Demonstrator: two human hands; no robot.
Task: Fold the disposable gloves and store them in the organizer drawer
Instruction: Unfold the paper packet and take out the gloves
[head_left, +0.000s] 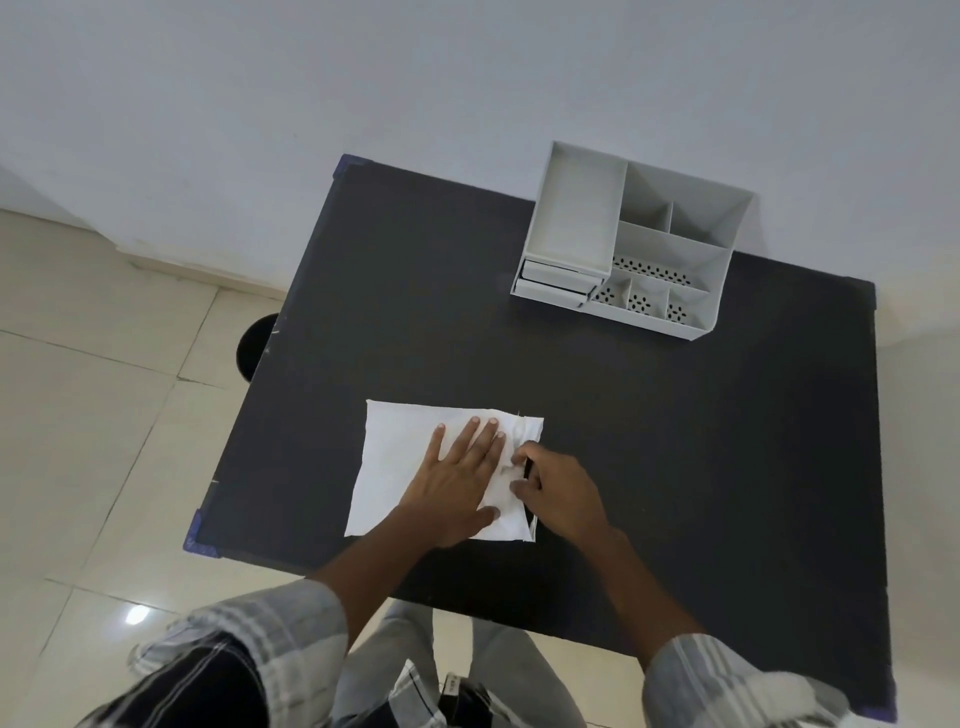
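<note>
A flat white sheet of disposable gloves (395, 462) lies on the black table (675, 441) near its front edge. My left hand (457, 478) rests flat on it, fingers spread, pressing it down. My right hand (556, 493) pinches the sheet's right edge between thumb and fingers, where the material is crumpled. The white organizer (628, 244) stands at the back of the table. Its two small drawers (556, 283) at the lower left front look closed.
The organizer has several open compartments, some with perforated floors. A white wall rises right behind the table. To the left is tiled floor with a round black object (254, 343) beside the table edge. My legs show below the table's front edge.
</note>
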